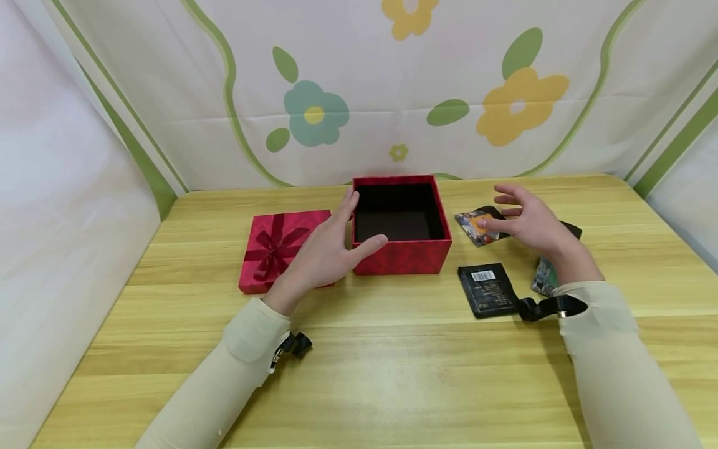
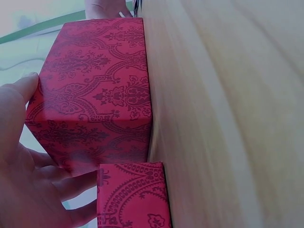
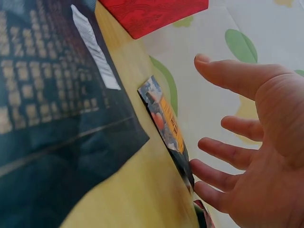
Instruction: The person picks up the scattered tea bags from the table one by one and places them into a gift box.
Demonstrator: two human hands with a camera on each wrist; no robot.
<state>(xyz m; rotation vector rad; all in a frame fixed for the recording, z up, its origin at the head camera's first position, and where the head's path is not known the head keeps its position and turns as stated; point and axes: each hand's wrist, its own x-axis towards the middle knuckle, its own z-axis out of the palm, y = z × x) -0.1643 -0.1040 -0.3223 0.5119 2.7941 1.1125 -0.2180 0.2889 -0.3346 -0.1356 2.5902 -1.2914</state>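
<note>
A red patterned gift box (image 1: 401,257) stands lidless, its black inside bare. My left hand (image 1: 331,246) is at the box's left side, fingers straight and thumb spread along the front. Partly behind that hand lies the red lid (image 1: 263,249) with a ribbon bow. My right hand (image 1: 533,224) hovers with spread, relaxed fingers over a dark packet with a colourful picture (image 1: 477,232), holding nothing. Nearer the front lies a black packet with a barcode label (image 1: 487,293). Another packet (image 1: 543,277) is half hidden under my right wrist.
A wooden table (image 1: 392,374) carries everything. Behind it hangs a white cloth (image 1: 364,68) printed with flowers, close to the box's back edge. A black strap (image 1: 546,307) dangles from my right cuff and overlaps the barcode packet in the head view.
</note>
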